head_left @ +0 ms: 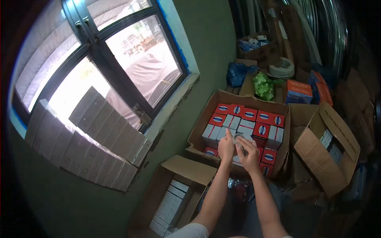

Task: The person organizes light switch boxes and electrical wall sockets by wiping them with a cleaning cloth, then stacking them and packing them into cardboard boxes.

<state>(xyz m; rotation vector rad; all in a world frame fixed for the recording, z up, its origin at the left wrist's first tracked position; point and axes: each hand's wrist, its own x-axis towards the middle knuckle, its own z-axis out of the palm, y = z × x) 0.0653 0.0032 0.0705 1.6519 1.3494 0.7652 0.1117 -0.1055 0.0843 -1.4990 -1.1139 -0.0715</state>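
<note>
Both my hands are raised close together above a large open carton (194, 148) of small boxes. A small, greyish, rounded thing (237, 137) shows between them, too blurred to name. My right hand (249, 152) has its fingers bent around that thing. My left hand (226, 147) is closed just beside it, thumb side up; whatever it may hold is hidden. Below, the carton holds several red boxes (249, 114) with blue-and-white oval labels, and several white boxes (245, 127) with a red stripe. My hands cover some of them.
A carton of white boxes (168, 206) stands at lower left. Stacked grey-white boxes (95, 158) line the windowsill. To the right is a tilted open carton (323, 158). Behind lie a green plastic bag (263, 86), a cable coil (281, 68) and orange-blue boxes (299, 92).
</note>
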